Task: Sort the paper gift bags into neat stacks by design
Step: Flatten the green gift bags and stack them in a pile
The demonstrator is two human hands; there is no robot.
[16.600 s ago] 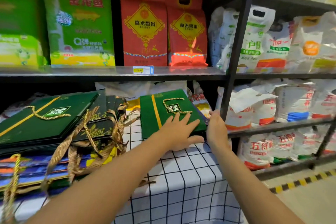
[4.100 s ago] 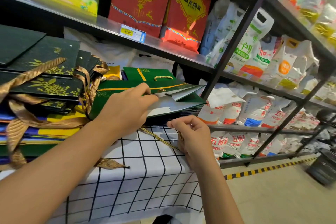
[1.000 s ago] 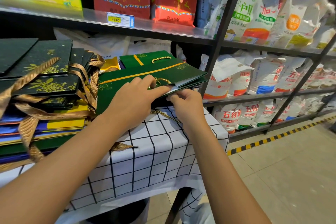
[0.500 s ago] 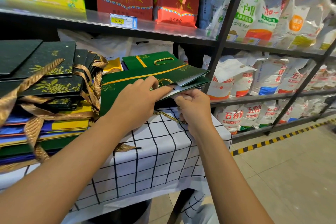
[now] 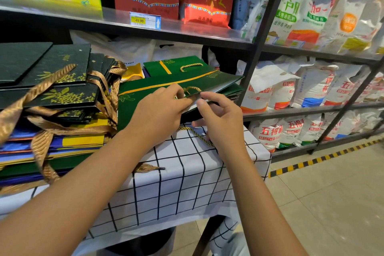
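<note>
A green gift bag [image 5: 166,86] with a gold stripe lies flat on top of a stack of like bags on the checked tablecloth [image 5: 187,174]. My left hand [image 5: 160,110] rests on it and pinches its mouth edge by the gold cord handle [image 5: 192,89]. Right beside it, my right hand [image 5: 221,118] has curled fingers, with thumb and forefinger pinching the same edge. A loose gold cord [image 5: 195,134] trails under that hand. Another green bag [image 5: 176,66] lies behind. At the left stands a mixed pile: dark leaf-print bags [image 5: 54,81] with ribbon handles over blue and yellow bags [image 5: 68,142].
A metal shelf [image 5: 187,31] with a price tag and red rice packs runs just above the bags. A black upright post [image 5: 259,43] stands right of the stack, with white rice sacks [image 5: 291,93] behind it. Tiled floor with hazard tape [image 5: 311,162] lies to the right.
My right hand has come up from under the bag's front edge to the mouth edge beside my left fingers. The left hand keeps its hold on the bag.
</note>
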